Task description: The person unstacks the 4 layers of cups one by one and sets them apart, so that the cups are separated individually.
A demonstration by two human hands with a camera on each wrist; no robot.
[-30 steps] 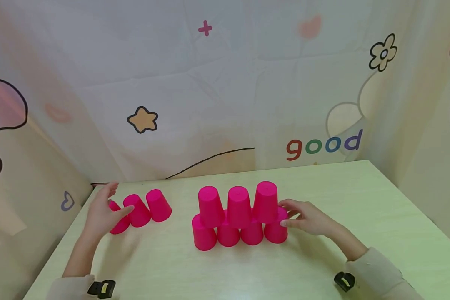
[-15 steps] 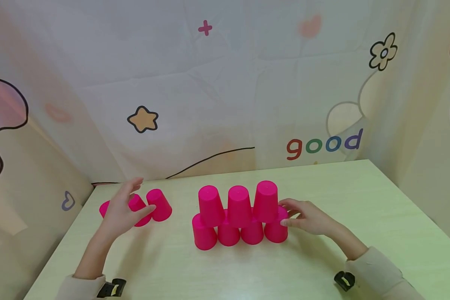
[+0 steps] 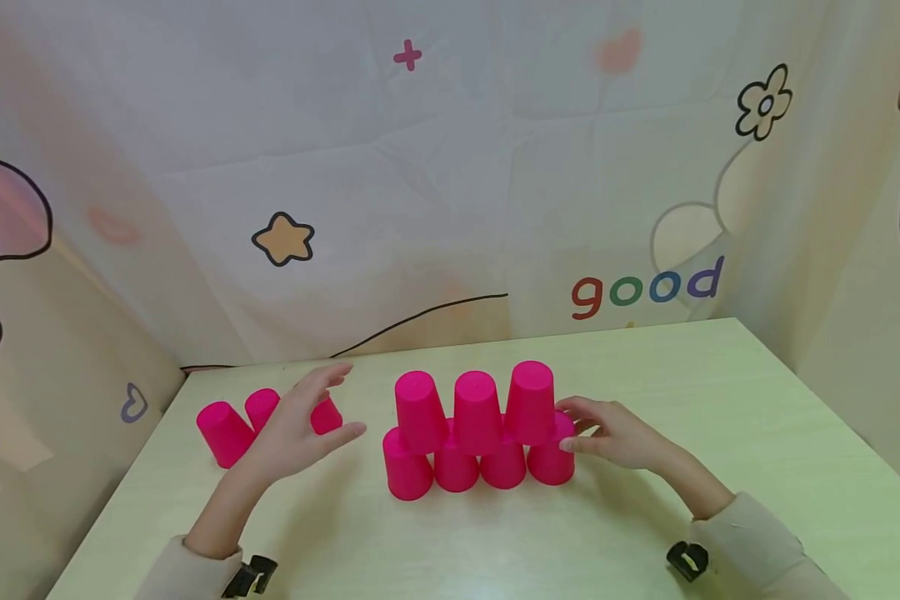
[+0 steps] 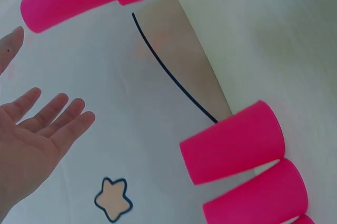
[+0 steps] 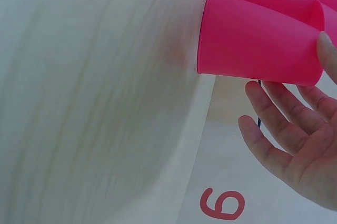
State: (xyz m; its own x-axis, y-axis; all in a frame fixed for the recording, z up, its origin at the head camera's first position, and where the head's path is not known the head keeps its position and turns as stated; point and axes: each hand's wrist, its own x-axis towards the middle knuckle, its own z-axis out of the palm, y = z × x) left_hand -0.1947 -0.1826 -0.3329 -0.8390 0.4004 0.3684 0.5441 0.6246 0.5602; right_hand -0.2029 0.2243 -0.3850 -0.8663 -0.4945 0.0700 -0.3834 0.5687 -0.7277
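Note:
Pink cups stand upside down in a two-row stack: three upper cups (image 3: 477, 412) rest on a lower row of several cups (image 3: 457, 467). My right hand (image 3: 618, 435) is at the stack's right end, thumb in front of the lowest right cup (image 3: 551, 462) and index finger behind it, pinching its upper part. In the right wrist view its other fingers (image 5: 260, 142) are loosely bent beside that cup. My left hand (image 3: 296, 433) hovers with fingers spread and nothing in them, left of the stack. It partly covers three separate upside-down cups (image 3: 223, 435) in the head view.
The pale wooden table (image 3: 480, 550) ends at the back against a printed cloth (image 3: 450, 208) with a star and coloured letters. Cloth also hangs on both sides. A black strap (image 3: 687, 561) sits at the right cuff, another (image 3: 251, 577) at the left.
My left hand has moved right, from over the leftmost separate cup past the others toward the stack, carrying nothing. My right hand and the cups have stayed in place.

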